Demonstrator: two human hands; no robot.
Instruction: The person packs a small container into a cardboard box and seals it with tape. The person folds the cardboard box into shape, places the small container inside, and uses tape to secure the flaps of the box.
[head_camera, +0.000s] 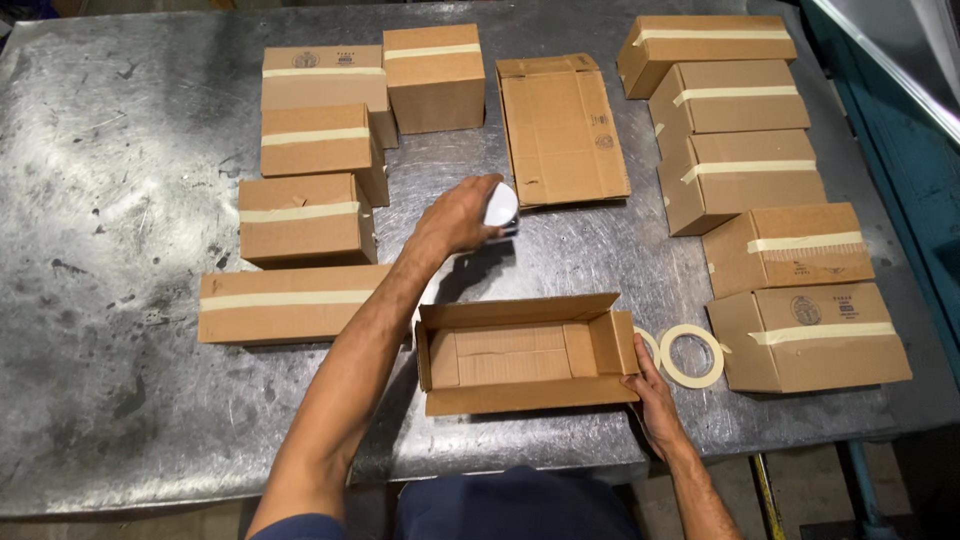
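Work surface: a scuffed metal table (120, 200) is seen from above, with cardboard boxes set out on it.
Done so far: ten boxes are judged finished, since each is closed and sealed with a strip of pale tape; five taped boxes on the left (305, 215) and five taped boxes on the right (745, 175) are counted.
Left to do: one open box (520, 355) at the near edge is seen empty, its flaps up and no tape on it; a flattened carton (562, 128) lies unfolded at the middle of the table, between the two groups.
Left hand: the left hand (460, 215) is stretched forward over the table, its fingers curled around a small white object (503, 207), which is gripped at its near side; what kind of object it is cannot be told.
White object: it is held just off the near corner of the flattened carton, beyond the open box and well apart from it.
Right hand: the right hand (655, 395) is laid flat against the right end of the open box, fingers pressed together along the flap.
Tape: two rolls of masking tape (690, 355) lie flat just beside the right hand, between the open box and the nearest taped box on the right.
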